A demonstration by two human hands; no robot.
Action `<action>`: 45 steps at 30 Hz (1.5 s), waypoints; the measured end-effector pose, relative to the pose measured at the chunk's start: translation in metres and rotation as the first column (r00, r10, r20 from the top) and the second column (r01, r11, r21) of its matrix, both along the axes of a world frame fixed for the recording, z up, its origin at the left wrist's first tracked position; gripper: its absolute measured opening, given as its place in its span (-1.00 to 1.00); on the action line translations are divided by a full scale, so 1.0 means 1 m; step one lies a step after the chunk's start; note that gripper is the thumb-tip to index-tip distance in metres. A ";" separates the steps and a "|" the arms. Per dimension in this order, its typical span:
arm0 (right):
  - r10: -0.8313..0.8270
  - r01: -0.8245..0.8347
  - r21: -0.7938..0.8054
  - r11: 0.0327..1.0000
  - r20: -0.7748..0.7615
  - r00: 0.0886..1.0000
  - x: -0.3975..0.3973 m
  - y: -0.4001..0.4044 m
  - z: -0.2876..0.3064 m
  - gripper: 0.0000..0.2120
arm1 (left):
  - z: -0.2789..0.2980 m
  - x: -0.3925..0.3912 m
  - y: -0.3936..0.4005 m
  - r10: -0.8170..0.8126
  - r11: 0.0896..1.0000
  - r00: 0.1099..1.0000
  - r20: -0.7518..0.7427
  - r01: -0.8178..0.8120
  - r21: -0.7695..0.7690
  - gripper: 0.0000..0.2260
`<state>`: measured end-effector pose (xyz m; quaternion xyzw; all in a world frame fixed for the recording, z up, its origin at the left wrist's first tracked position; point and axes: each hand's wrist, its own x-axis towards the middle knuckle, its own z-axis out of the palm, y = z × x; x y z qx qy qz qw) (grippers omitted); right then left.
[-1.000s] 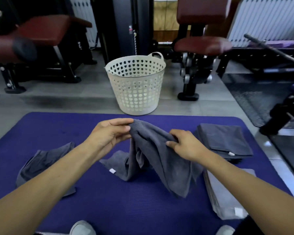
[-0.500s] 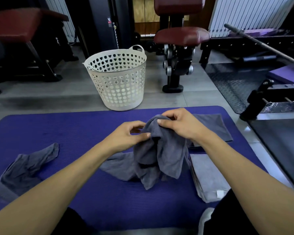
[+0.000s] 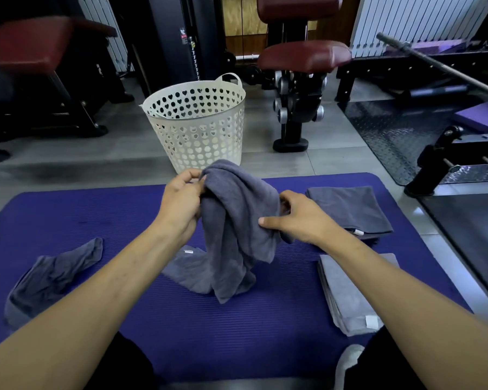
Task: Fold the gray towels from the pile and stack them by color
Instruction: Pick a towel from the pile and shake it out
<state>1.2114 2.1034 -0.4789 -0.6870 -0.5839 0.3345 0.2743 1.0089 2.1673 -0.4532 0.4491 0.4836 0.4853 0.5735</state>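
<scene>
The left hand [image 3: 182, 205] and right hand [image 3: 293, 220] are each gripping the crumpled dark gray terry towel [image 3: 237, 220], lifting it mid-mat, likely hunting corners for folding.

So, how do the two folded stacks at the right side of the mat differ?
The dark gray stack lies farther away, by the right hand; the light gray stack lies nearer, partly under the right forearm. The dark one's white tag is at its near edge, the light one's at its near corner. Both are folded flat on the purple mat.
</scene>
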 end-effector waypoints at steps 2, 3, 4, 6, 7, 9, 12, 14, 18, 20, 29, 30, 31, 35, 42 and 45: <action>-0.021 0.021 -0.005 1.000 -0.042 0.999 -0.004 0.001 -0.002 -0.71 | 0.002 -0.004 0.002 0.035 0.999 0.999 0.026 -0.035 0.006 -0.79; -0.019 0.019 0.000 1.000 -0.075 0.997 -0.005 0.002 -0.002 -0.74 | 0.003 -0.006 0.002 0.039 0.999 0.999 0.031 -0.039 0.004 -0.80; -0.023 0.025 0.013 1.000 -0.096 0.995 -0.007 0.003 -0.002 -0.75 | 0.003 -0.008 0.002 0.040 0.999 0.999 0.036 -0.040 0.001 -0.81; -0.061 0.066 0.058 0.996 -0.086 0.994 -0.008 0.005 -0.001 -0.75 | 0.001 -0.012 0.004 0.037 0.999 0.999 0.040 -0.036 -0.011 -0.84; -0.085 0.091 0.093 0.992 -0.070 0.994 -0.008 0.007 -0.001 -0.77 | 0.001 -0.014 0.005 0.039 0.999 0.999 0.022 -0.038 -0.016 -0.85; -0.143 0.147 0.193 0.970 -0.032 0.989 -0.004 0.011 0.002 -0.82 | -0.005 -0.025 0.009 0.016 1.000 0.985 -0.173 -0.014 0.015 -0.86; -0.188 0.180 0.338 0.924 -0.011 0.982 0.001 0.013 0.014 -0.88 | -0.014 -0.046 0.014 -0.163 0.972 0.684 -0.711 0.236 0.004 -0.91; -0.063 0.062 0.325 0.944 -0.007 0.998 0.000 0.012 0.021 -0.93 | -0.016 -0.052 0.012 -0.259 0.943 0.610 -0.749 0.328 -0.059 -0.86; 0.299 -0.321 0.186 0.929 0.139 0.944 -0.018 0.010 0.018 -0.89 | -0.007 -0.037 -0.002 -0.341 0.874 0.705 -0.622 0.481 0.065 -0.73; 0.271 -0.279 0.238 0.930 0.064 0.960 -0.027 0.011 0.017 -0.90 | -0.005 -0.026 -0.009 -0.427 0.811 0.650 -0.628 0.583 0.052 -0.74; 0.039 -0.013 0.133 0.991 -0.196 0.980 -0.021 0.003 0.015 -0.76 | 0.003 -0.029 -0.012 -0.351 0.902 0.854 -0.383 0.418 0.106 -0.88; 0.082 -0.068 0.090 0.994 -0.154 0.985 -0.020 0.001 0.012 -0.79 | 0.006 -0.030 -0.013 -0.323 0.917 0.881 -0.346 0.381 0.115 -0.89; 0.128 -0.120 0.069 0.990 -0.130 0.983 -0.020 -0.001 0.010 -0.82 | 0.008 -0.031 -0.013 -0.306 0.925 0.895 -0.325 0.360 0.120 -0.89; 0.089 -0.052 0.161 0.986 -0.232 0.969 -0.019 0.004 0.013 -0.95 | 0.006 -0.042 -0.007 -0.302 0.938 0.862 -0.407 0.345 0.035 -0.89; 0.208 -0.126 0.333 0.934 -0.222 0.953 -0.029 0.005 0.029 -0.86 | 0.003 -0.041 -0.016 -0.298 0.861 0.700 -0.649 0.490 0.133 -0.65; 0.235 -0.134 0.375 0.917 -0.237 0.943 -0.035 0.006 0.033 -0.90 | 0.002 -0.030 -0.019 -0.280 0.828 0.720 -0.635 0.516 0.219 -0.81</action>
